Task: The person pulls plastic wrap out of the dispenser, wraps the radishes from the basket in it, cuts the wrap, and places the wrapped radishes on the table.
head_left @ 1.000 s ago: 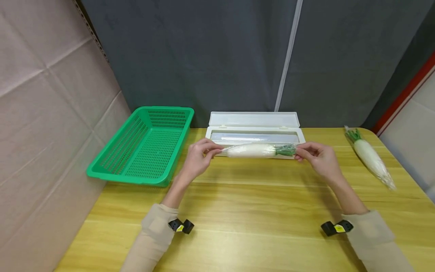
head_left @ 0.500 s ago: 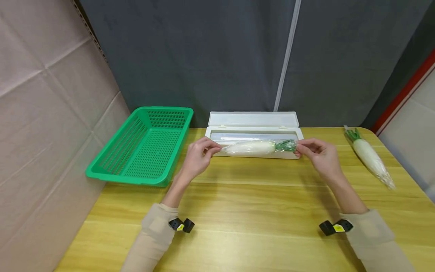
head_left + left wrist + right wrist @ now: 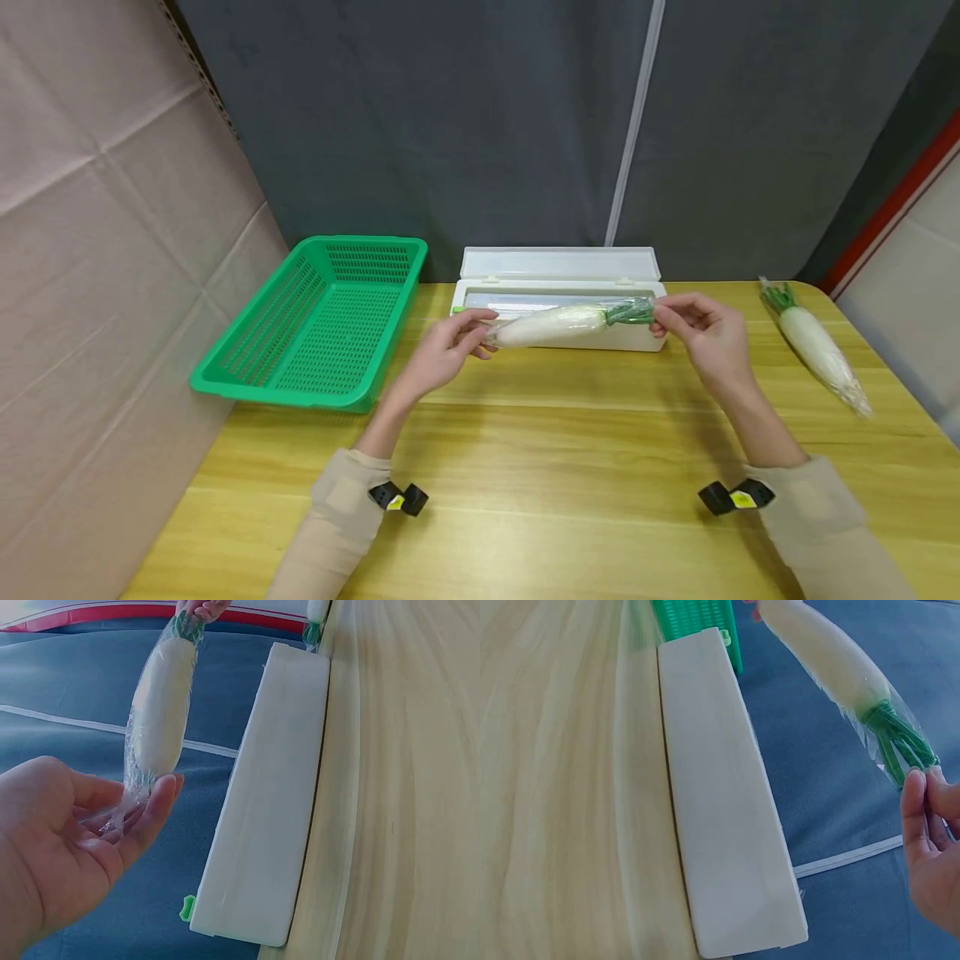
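A white radish (image 3: 551, 326) with green leaf stalks, wrapped in clear plastic film, hangs in the air between both hands, in front of a white cling-film box (image 3: 600, 337). My right hand (image 3: 705, 337) pinches the wrap at the leafy end between thumb and fingers, as the right wrist view also shows. At the pointed end, my left hand (image 3: 442, 350) has its fingers loosely spread around the gathered film tail. In the left wrist view the loose film (image 3: 135, 796) lies between thumb and fingers. The radish tilts, leafy end higher.
A green plastic basket (image 3: 408, 333) stands on the left of the wooden table (image 3: 555, 500). A second wrapped radish (image 3: 821, 346) lies at the right. The box's lid (image 3: 558, 263) stands raised before a dark grey curtain (image 3: 450, 125). A green slider (image 3: 187, 908) shows at the box's end.
The radish's leafy end has risen and the radish now tilts. My left hand has loosened from a pinch and spread its fingers. The right hand keeps its pinch, slightly higher.
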Motion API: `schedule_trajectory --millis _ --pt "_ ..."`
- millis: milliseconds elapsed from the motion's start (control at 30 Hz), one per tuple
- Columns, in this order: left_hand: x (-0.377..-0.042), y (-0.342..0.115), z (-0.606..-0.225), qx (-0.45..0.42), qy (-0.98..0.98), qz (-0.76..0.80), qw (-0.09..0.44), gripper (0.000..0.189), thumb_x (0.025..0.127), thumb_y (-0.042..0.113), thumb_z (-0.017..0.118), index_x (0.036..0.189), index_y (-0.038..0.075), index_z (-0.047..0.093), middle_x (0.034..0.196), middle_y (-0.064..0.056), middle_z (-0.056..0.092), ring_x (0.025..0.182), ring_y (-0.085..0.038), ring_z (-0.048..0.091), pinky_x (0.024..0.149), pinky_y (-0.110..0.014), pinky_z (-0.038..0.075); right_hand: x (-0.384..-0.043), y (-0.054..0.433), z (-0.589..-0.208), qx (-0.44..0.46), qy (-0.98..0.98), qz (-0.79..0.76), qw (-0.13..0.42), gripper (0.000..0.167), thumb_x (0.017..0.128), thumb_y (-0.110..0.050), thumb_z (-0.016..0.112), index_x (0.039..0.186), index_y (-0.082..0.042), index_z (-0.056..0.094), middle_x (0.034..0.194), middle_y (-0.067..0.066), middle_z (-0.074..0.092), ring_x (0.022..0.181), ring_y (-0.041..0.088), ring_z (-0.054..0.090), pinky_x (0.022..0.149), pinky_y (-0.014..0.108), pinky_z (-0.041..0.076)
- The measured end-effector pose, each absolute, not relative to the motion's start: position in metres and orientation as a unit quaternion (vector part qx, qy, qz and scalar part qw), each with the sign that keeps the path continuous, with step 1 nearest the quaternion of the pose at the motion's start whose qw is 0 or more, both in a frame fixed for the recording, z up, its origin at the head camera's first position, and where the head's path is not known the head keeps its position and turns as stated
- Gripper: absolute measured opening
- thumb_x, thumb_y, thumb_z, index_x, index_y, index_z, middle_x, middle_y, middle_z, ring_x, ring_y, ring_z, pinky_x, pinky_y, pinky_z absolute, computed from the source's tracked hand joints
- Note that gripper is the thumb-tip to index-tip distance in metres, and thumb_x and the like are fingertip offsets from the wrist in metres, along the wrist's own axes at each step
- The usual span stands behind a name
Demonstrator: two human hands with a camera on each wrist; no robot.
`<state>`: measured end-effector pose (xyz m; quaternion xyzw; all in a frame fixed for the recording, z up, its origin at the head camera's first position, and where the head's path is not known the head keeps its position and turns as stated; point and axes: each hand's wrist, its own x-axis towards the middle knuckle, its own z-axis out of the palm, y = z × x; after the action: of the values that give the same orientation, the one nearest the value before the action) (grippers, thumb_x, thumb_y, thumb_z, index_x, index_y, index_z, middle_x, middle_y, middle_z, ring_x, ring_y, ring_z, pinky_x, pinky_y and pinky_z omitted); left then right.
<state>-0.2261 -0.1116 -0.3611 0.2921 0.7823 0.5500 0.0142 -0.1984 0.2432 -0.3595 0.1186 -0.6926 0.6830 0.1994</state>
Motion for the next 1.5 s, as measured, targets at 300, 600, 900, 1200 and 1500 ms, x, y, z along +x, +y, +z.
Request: schedule_trajectory --millis 300,600,900,1200,1500 --pt "-0.223 -0.101 -0.363 0.292 0.822 0.482 0.078 0.052 0.103 0.027 0.06 0.149 0.006 0.048 0.113 -0.013 0.07 0.087 -0.042 0.067 0.072 -0.047 0.057 -0.199 0.235 -0.35 0.14 -0.689 0.68 0.207 0.017 0.09 0.003 0.072 0.101 0.016 0.068 0.082 0.005 0.073 0.067 0.011 0.068 0.065 0.019 0.056" --pt "-0.222 -0.089 -0.365 0.317 0.841 0.43 0.085 0.059 0.095 0.028 0.073 0.148 0.012 0.052 0.1 -0.008 0.068 0.065 -0.018 0.061 0.056 -0.028 0.052 -0.2 0.229 -0.344 0.162 -0.693 0.67 0.209 0.015 0.09 0.006 0.071 0.101 0.016 0.068 0.083 0.003 0.073 0.066 0.011 0.067 0.064 0.019 0.056" --pt "-0.22 -0.084 -0.368 0.363 0.84 0.394 0.087 0.031 0.095 0.026 0.074 0.117 0.006 0.066 0.089 -0.001 0.064 0.071 -0.011 0.059 0.062 -0.024 0.049 -0.2 0.227 -0.339 0.192 -0.708 0.649 0.201 0.018 0.093 0.003 0.069 0.108 0.012 0.07 0.087 0.007 0.072 0.07 0.013 0.065 0.065 0.019 0.055" --pt "-0.215 -0.081 -0.367 0.357 0.838 0.404 0.081 0.025 0.099 0.024 0.068 0.112 0.003 0.063 0.086 -0.003 0.065 0.07 -0.016 0.061 0.06 -0.024 0.048 -0.201 0.223 -0.336 0.213 -0.675 0.679 0.197 0.039 0.095 0.01 0.061 0.134 0.008 0.058 0.097 0.008 0.07 0.079 0.015 0.069 0.077 0.022 0.057" --pt "-0.213 -0.072 -0.37 0.316 0.816 0.479 0.075 0.034 0.102 0.021 0.063 0.126 -0.002 0.059 0.098 -0.013 0.069 0.081 -0.018 0.066 0.069 -0.034 0.056 -0.203 0.216 -0.35 0.21 -0.658 0.713 0.126 0.035 0.099 0.004 0.06 0.133 0.003 0.056 0.107 0.01 0.067 0.08 0.017 0.068 0.075 0.026 0.058"
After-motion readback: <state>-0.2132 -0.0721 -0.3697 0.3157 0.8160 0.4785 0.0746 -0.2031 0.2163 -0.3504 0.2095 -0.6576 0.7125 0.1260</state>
